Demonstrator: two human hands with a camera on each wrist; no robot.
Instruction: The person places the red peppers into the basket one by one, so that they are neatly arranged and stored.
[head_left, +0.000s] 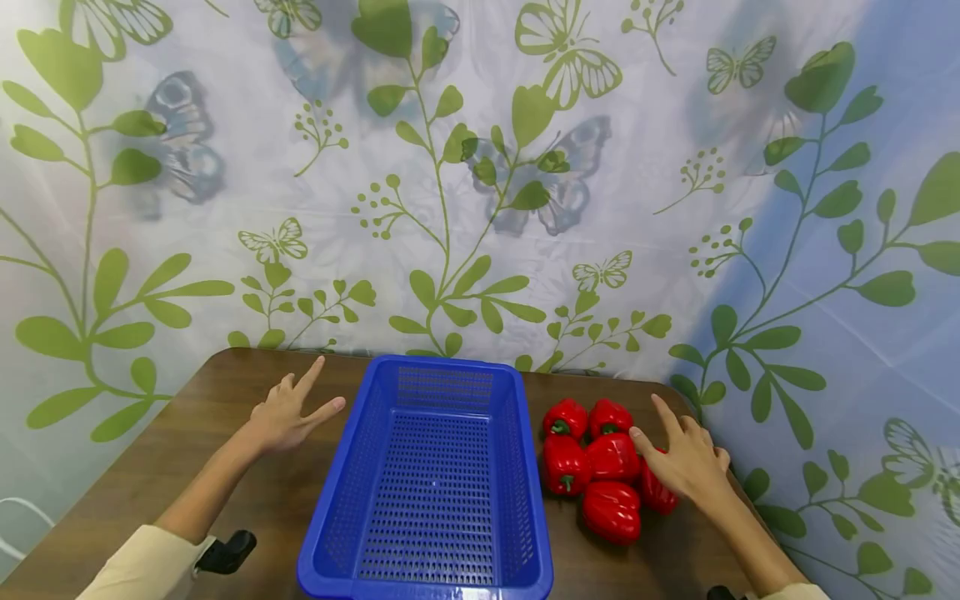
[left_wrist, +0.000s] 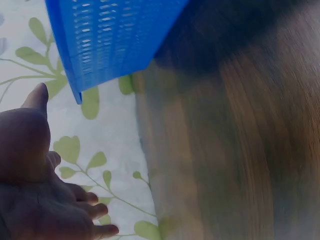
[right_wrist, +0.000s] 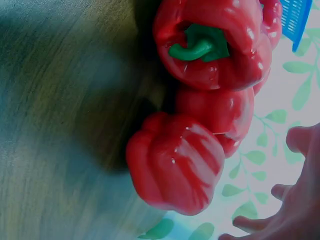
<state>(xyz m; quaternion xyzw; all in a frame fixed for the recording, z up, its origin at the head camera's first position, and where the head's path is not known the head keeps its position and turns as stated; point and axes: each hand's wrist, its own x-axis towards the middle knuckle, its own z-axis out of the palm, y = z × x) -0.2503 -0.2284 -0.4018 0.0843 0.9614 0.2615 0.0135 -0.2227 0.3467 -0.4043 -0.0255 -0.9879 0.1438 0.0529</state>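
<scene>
Several red bell peppers (head_left: 612, 456) lie grouped on the table, right of a blue perforated plastic basket (head_left: 534, 500). Nothing lies inside the basket. My right hand (head_left: 686, 462) hovers at the right side of the peppers, its fingers spread and holding nothing. In the right wrist view, a gap separates that hand (right_wrist: 287, 200) from the nearest pepper (right_wrist: 175, 162); another pepper shows a green stem (right_wrist: 197, 47). Left of the basket, my left hand (head_left: 281, 414) is held with thumb and forefinger extended, also holding nothing. The left wrist view has it (left_wrist: 45, 185) apart from the basket wall (left_wrist: 110, 40).
The brown wooden table (head_left: 262, 500) ends at a hanging sheet (head_left: 480, 233) printed with green leaves and butterflies, which also runs along the right side. A white cable (head_left: 26, 507) shows at the far left. A black device (head_left: 227, 552) sits at the left wrist.
</scene>
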